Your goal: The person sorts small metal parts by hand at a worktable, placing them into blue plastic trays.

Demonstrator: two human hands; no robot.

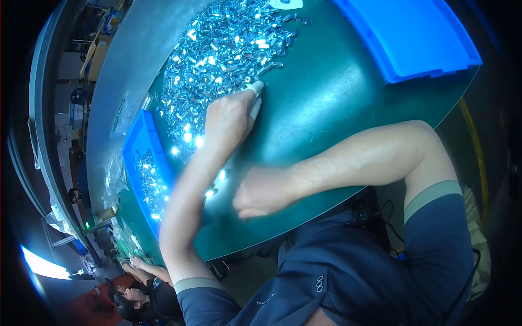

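My left hand (231, 119) reaches to the right-hand edge of a heap of small shiny metal pieces (217, 54). White covers wrap its fingertips; finger and thumb point forward, slightly apart, with no piece visible between them. Nearer to my body, my right hand (265, 191) is curled closed above the green tabletop (310, 103), blurred by motion. What it holds, if anything, is hidden. Just left of it, a few bright metal pieces (211, 193) lie by the table's near side.
A blue tray (142, 138) with more metal pieces stands to the left, beyond my left forearm. At the far right sits a large blue bin (418, 38). Clear plastic bags (113, 176) lie at the left. Another person (144, 299) works at lower left.
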